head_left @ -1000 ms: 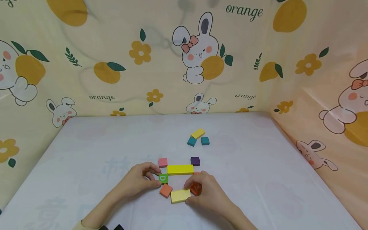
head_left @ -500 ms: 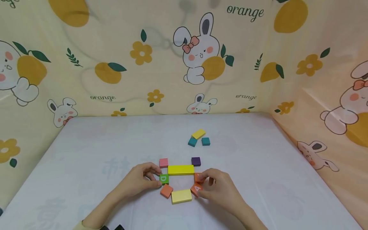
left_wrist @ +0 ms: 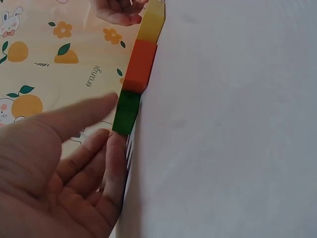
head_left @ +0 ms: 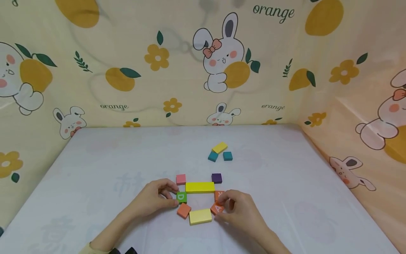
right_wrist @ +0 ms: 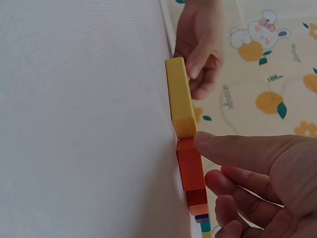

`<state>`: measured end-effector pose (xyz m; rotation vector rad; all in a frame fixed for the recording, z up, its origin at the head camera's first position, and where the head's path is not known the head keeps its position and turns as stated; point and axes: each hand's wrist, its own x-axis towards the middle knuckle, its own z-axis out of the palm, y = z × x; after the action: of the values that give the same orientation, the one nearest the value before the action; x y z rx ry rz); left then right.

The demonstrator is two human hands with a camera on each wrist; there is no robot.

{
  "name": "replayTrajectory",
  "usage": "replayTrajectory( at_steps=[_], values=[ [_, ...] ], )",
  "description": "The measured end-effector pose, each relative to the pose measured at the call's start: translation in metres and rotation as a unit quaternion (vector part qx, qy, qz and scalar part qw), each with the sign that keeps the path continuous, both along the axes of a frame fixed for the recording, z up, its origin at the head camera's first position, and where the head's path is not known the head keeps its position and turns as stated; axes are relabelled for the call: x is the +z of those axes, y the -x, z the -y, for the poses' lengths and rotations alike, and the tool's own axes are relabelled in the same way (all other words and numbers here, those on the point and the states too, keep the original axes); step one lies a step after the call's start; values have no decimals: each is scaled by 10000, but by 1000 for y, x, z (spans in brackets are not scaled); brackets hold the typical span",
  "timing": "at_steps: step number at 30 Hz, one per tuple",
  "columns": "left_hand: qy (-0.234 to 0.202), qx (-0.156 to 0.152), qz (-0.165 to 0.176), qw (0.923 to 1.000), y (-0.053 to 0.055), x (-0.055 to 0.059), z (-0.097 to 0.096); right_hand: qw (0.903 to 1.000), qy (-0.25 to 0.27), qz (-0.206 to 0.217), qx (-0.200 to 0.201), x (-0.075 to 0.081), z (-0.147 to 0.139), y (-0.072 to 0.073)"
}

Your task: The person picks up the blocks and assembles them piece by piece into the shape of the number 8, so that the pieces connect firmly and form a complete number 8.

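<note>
In the head view my left hand (head_left: 158, 195) holds a green letter block (head_left: 182, 197) marked D, thumb and fingertips at its left corners. A plain orange block (head_left: 184, 211) lies just below it. My right hand (head_left: 242, 211) has thumb and index finger at opposite ends of an orange letter block (head_left: 217, 208) marked A. Above that sits another orange letter block (head_left: 219, 195), partly covered by the fingers. A long yellow block (head_left: 200, 187) spans the top of this ring; a pale yellow block (head_left: 200, 216) closes the bottom. In the right wrist view my thumb touches the orange block (right_wrist: 190, 166).
A pink block (head_left: 180, 179) and a purple block (head_left: 217, 178) stand at the ring's upper corners. Farther back lie a small yellow block (head_left: 220, 147) and two teal blocks (head_left: 227, 156). A white cloth (head_left: 127, 151) covers the table; a printed curtain (head_left: 177, 77) rises behind.
My right hand has left the pale yellow block and moved right and slightly up to the A block, which has turned slightly. My left hand stays at the green block.
</note>
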<state>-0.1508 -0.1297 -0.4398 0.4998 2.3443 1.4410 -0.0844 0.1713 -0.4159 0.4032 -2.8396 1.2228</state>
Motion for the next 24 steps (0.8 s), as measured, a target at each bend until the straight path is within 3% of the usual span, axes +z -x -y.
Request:
replayTrajectory(
  at_steps=[7, 12, 18, 24],
  values=[
    [72, 208, -226, 9995, -9, 19, -1, 9997, -98, 92, -182, 1, -1, 0],
    [279, 303, -477, 9980, -28, 33, -3, 9998, -62, 127, -161, 0, -1, 1],
    [381, 377, -751, 9957, -45, 34, -11, 9994, -44, 200, -261, 0, -1, 1],
    [327, 922, -785, 9921, -52, 27, -19, 9992, 44, 240, -303, -3, -1, 1]
  ],
)
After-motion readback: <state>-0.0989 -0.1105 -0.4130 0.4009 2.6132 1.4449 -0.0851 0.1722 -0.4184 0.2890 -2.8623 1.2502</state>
